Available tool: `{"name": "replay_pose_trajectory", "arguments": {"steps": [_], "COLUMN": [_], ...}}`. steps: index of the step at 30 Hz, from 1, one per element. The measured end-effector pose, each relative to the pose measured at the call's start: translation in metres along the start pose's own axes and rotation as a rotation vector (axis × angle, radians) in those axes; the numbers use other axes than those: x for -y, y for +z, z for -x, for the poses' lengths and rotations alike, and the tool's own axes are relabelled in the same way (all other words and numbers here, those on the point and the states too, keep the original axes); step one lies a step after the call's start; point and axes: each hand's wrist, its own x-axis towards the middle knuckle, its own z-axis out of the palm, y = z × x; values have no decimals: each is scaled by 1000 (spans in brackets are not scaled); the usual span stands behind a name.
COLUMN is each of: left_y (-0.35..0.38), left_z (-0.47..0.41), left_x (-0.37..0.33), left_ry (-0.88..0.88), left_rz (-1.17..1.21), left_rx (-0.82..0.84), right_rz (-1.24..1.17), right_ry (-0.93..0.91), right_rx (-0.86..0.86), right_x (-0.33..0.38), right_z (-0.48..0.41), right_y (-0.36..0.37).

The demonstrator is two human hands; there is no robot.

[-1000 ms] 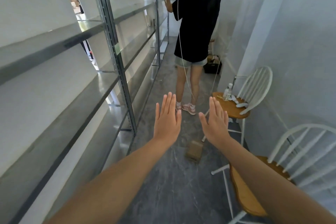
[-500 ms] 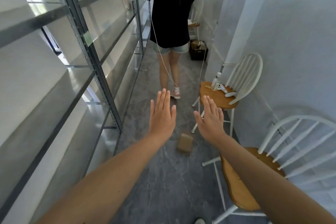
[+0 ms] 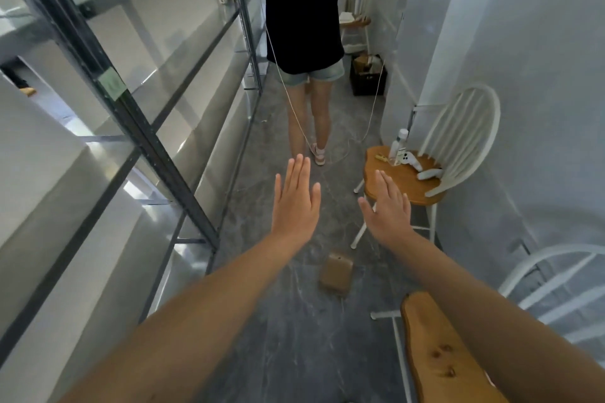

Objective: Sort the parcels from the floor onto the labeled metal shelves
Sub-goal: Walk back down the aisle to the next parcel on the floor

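Running along nine to eleven o'clock, the metal shelves (image 3: 137, 127) are seen, with a person (image 3: 304, 3) in black at twelve and a white chair (image 3: 406, 178) at two. The left hand (image 3: 294, 203) and right hand (image 3: 388, 209) are held flat, fingers straight, nothing gripped. The brown parcel (image 3: 337, 273) is laid on the floor at their six o'clock.

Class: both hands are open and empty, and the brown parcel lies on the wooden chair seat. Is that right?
Wrong place: the head view shows the brown parcel lying on the floor. The left hand and right hand are open and empty.
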Motion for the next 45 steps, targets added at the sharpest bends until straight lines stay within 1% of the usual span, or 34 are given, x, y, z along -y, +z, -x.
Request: {"name": "replay_pose_trajectory", "arguments": {"steps": [6,9,13,19,22,26,30,33,38,39,43,45], "left_y": [29,37,48,74,89,106,128,156,216,230,299,337], "left_z": [-46,-62,-88,-133,-157,-191,-220,-240,-248,-247,-254,-257], "left_x": [-4,1,14,47,66,97,135,168,208,216,250,265], "left_ry": [-41,-30,-43,-44,-43,-4,17,27,-108,-91,75,45], "left_rz": [25,16,15,19,47,51,67,48,49,37,-44,-31], "left_rx": [-13,-11,-18,42,89,140,226,262,361,397,507,523], "right_rz": [18,33,33,77,101,69,51,42,70,80,111,100], "right_ry": [-29,-51,-67,-52,-9,66,161,222,269,277,278,301], "right_rx": [17,36,43,43,72,76,147,144,250,276,339,352], "right_x": [-10,-11,-8,-3,-3,0,-5,-20,-56,-66,-118,-147], "right_z": [-56,-75,-103,-148,-172,-206,-222,-233,-254,-260,-288,-301], "right_y": [1,11,23,49,68,94,134,165,211,221,276,308]}}
